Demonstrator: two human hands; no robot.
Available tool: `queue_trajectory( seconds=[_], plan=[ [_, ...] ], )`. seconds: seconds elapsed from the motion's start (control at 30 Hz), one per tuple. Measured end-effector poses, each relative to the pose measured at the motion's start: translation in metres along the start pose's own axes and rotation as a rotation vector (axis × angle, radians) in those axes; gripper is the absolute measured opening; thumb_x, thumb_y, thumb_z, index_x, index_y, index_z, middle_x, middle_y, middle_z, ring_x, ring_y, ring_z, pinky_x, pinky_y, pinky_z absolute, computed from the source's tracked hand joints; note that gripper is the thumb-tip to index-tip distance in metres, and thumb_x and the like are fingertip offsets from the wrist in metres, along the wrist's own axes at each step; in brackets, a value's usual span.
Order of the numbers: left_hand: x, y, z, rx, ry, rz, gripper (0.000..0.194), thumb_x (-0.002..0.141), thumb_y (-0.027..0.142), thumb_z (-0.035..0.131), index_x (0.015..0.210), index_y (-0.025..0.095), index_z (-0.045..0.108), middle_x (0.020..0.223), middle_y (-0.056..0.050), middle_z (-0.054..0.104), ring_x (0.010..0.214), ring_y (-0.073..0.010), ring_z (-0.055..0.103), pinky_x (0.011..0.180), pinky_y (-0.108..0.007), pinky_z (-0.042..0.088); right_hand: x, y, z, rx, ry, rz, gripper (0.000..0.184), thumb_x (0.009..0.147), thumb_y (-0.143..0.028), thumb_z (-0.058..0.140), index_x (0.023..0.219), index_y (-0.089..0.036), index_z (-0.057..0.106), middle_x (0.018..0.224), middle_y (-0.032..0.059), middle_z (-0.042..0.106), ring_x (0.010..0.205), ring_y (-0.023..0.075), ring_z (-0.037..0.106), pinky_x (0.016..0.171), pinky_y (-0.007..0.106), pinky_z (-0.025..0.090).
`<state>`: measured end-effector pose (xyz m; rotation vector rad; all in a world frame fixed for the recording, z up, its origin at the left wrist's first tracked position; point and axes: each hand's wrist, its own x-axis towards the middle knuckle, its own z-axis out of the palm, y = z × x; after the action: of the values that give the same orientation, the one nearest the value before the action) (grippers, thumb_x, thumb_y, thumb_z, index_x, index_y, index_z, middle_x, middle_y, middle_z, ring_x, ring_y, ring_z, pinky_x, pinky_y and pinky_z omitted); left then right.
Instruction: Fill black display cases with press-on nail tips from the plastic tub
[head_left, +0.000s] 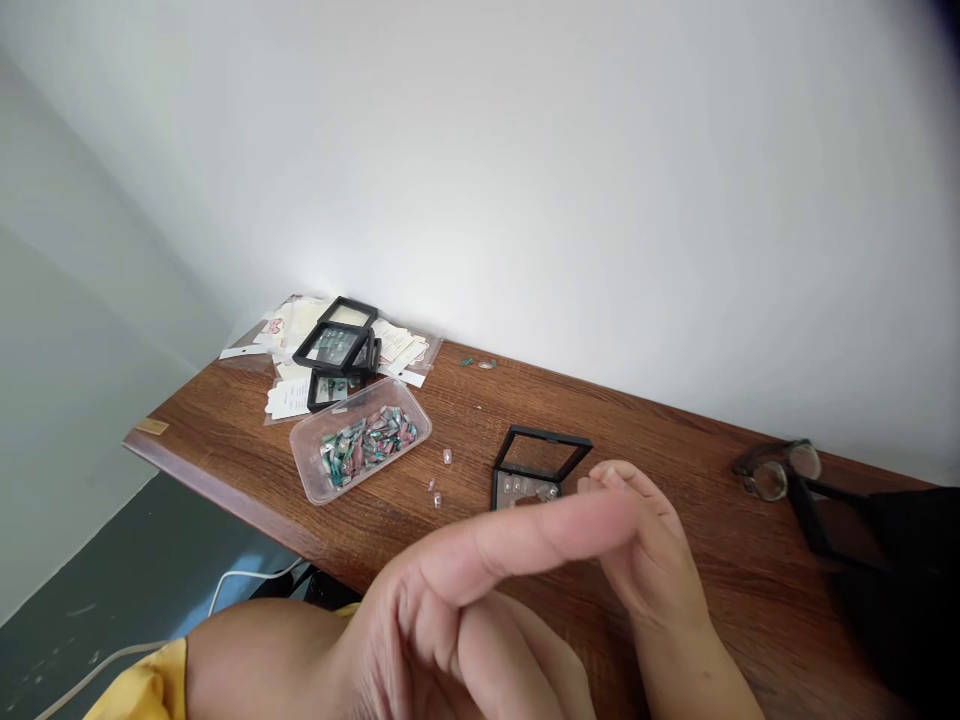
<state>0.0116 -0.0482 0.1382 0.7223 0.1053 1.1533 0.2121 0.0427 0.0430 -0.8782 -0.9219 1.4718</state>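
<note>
My left hand [487, 610] is large and close to the camera. Its index finger stretches to the right and its other fingers are bent, with nothing visible in them. Behind that fingertip is my right hand [652, 560], fingers curled together beside an open black-framed display case [544, 455]. Whatever the right fingers hold, if anything, is hidden. Inside the case, several small shiny press-on nails [517, 487] show; its lower part is covered by my left hand. A few loose nails [447, 456] lie on the wood left of the case.
A clear plastic tub [304, 455] filled with colourful nails stands to the left. Behind it are stacked black display cases [330, 345] and paper cards in clear bags [289, 398]. Eyeglasses [772, 478] and a black cloth-like item [900, 560] lie right. A wall [525, 200] borders the wooden table [652, 425].
</note>
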Motion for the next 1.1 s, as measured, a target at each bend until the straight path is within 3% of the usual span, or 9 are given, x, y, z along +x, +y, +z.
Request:
queue_trajectory(
  seconds=[0.13, 0.23, 0.37, 0.57, 0.8, 1.1],
  plan=[
    [0.008, 0.006, 0.0, 0.07, 0.103, 0.05, 0.074, 0.08, 0.051, 0.086, 0.148, 0.041, 0.057, 0.056, 0.008, 0.044, 0.053, -0.0069, 0.046, 0.062, -0.013, 0.049, -0.001, 0.0, 0.001, 0.006, -0.004, 0.001, 0.022, 0.088, -0.039, 0.084, 0.082, -0.02, 0.075, 0.055, -0.0047, 0.038, 0.051, 0.0095, 0.035, 0.05, 0.022, 0.035],
    [0.009, 0.003, -0.002, 0.068, 0.187, 0.158, 0.07, 0.087, 0.042, 0.083, 0.151, 0.034, 0.055, 0.058, 0.008, 0.051, 0.051, -0.0041, 0.04, 0.057, -0.008, 0.045, -0.001, -0.001, 0.002, 0.008, -0.006, -0.001, 0.023, 0.088, -0.04, 0.084, 0.082, -0.02, 0.076, 0.054, -0.005, 0.037, 0.051, 0.0089, 0.034, 0.05, 0.021, 0.035],
    [0.009, 0.002, -0.006, 0.094, 0.288, 0.188, 0.059, 0.093, 0.034, 0.078, 0.148, 0.028, 0.059, 0.066, 0.006, 0.064, 0.052, -0.0023, 0.037, 0.056, -0.006, 0.042, 0.0, -0.001, 0.002, 0.009, -0.006, -0.008, 0.023, 0.088, -0.041, 0.084, 0.082, -0.02, 0.076, 0.054, -0.005, 0.037, 0.051, 0.009, 0.034, 0.05, 0.021, 0.035],
    [0.008, 0.001, -0.012, 0.149, 0.272, 0.202, 0.048, 0.098, 0.035, 0.072, 0.145, 0.031, 0.062, 0.074, 0.004, 0.072, 0.049, -0.0009, 0.034, 0.055, -0.006, 0.042, 0.0, 0.003, 0.0, 0.008, -0.021, -0.006, 0.023, 0.089, -0.041, 0.083, 0.083, -0.02, 0.076, 0.055, -0.0048, 0.038, 0.051, 0.0088, 0.036, 0.05, 0.02, 0.037],
    [0.009, -0.001, -0.013, 0.164, 0.322, 0.222, 0.042, 0.098, 0.033, 0.072, 0.14, 0.034, 0.066, 0.09, 0.004, 0.081, 0.049, 0.0006, 0.042, 0.059, -0.005, 0.05, 0.001, 0.006, -0.002, 0.009, -0.033, -0.011, 0.022, 0.091, -0.04, 0.082, 0.084, -0.02, 0.076, 0.055, -0.0048, 0.038, 0.051, 0.0082, 0.037, 0.05, 0.019, 0.038],
    [0.008, -0.003, -0.014, 0.177, 0.32, 0.213, 0.038, 0.102, 0.029, 0.067, 0.14, 0.033, 0.066, 0.094, 0.004, 0.082, 0.05, -0.0001, 0.043, 0.062, -0.006, 0.053, 0.001, 0.009, -0.001, 0.003, -0.044, -0.017, 0.02, 0.092, -0.039, 0.081, 0.085, -0.02, 0.076, 0.055, -0.0044, 0.04, 0.051, 0.0083, 0.039, 0.05, 0.019, 0.037]
  ],
)
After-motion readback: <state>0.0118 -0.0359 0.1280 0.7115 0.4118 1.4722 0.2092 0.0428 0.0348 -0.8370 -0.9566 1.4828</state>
